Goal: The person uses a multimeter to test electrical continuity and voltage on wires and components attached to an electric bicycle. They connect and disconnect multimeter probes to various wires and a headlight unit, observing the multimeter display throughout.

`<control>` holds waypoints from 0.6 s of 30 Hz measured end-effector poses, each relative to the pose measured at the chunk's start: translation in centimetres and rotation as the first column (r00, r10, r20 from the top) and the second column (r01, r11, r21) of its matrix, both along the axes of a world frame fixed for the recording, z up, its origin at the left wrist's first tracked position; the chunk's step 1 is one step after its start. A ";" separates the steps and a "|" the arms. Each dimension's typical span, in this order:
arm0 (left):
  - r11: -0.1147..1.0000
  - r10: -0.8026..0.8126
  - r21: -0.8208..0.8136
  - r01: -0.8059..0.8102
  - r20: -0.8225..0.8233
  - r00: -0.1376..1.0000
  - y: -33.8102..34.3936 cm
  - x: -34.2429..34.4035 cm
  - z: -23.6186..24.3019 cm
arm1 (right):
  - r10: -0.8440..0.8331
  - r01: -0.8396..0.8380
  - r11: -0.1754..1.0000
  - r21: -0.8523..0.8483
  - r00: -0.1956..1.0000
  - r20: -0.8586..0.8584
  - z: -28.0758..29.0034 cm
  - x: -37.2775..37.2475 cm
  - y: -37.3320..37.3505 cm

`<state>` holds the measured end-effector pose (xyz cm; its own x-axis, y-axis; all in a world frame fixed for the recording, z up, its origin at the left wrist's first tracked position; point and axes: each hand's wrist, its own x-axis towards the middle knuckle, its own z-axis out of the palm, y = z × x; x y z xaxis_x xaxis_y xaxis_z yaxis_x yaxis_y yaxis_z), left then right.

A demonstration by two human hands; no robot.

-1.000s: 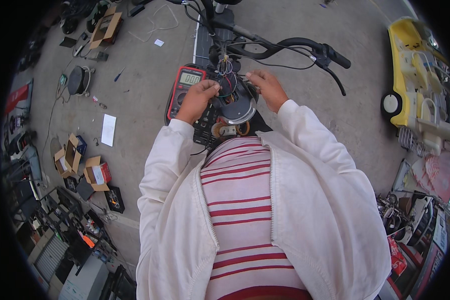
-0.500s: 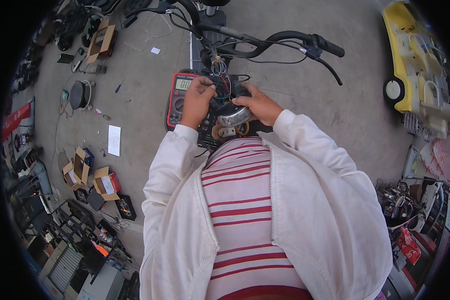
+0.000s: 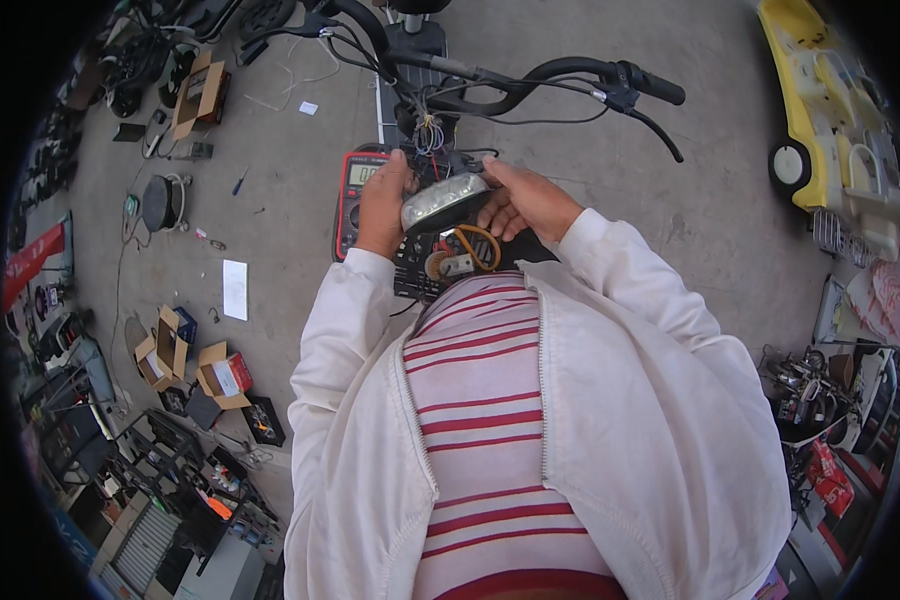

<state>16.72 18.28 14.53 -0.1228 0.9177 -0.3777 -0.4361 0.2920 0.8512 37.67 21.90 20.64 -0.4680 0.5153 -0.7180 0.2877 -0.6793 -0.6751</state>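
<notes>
Between my hands is a round headlight [image 3: 446, 203] with a clear, faceted lens and a dark housing, tilted so the lens shows. My left hand [image 3: 381, 208] grips its left edge, thumb up. At its right edge, my right hand [image 3: 532, 203] has the thumb above and the fingers curled beneath. A red multimeter [image 3: 348, 205] with a grey display lies just behind my left hand, partly covered by it. Beyond the headlight, a bundle of thin coloured wires [image 3: 429, 136] hangs below the handlebar [image 3: 490, 75]. An orange-brown cable loop [image 3: 488, 245] lies on the dark parts nearer me.
The brake lever [image 3: 660, 135] juts out at the right. On the floor to the left are a screwdriver [image 3: 240, 181], a white sheet [image 3: 234, 290], a round dark stool [image 3: 157, 203] and open cardboard boxes [image 3: 225, 375]. A yellow toy-like car [image 3: 800, 110] stands far right.
The headlight has turned so its lens faces up toward me, and it has shifted left. My right hand's fingers have moved under its edge. My left hand has gone from the wires to its side.
</notes>
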 end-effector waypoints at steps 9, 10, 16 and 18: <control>0.956 0.054 -0.286 0.071 0.406 0.912 1.5 -0.3 0.9 | 0.199 -0.210 0.749 0.629 0.976 0.089 -4.3 3.0 -2.0; 0.957 0.053 -0.277 0.083 0.450 0.892 1.7 -0.4 0.2 | 0.250 -0.282 0.754 0.593 0.958 0.138 -4.1 3.0 -2.0; 0.952 -0.024 -0.240 0.191 0.564 0.826 2.4 -1.1 -2.6 | 0.377 -0.447 0.750 0.487 0.895 0.240 -4.1 3.0 -1.8; 0.952 -0.030 -0.237 0.194 0.559 0.829 2.3 -1.4 -3.6 | 0.362 -0.413 0.770 0.487 0.910 0.201 -4.5 3.0 -2.1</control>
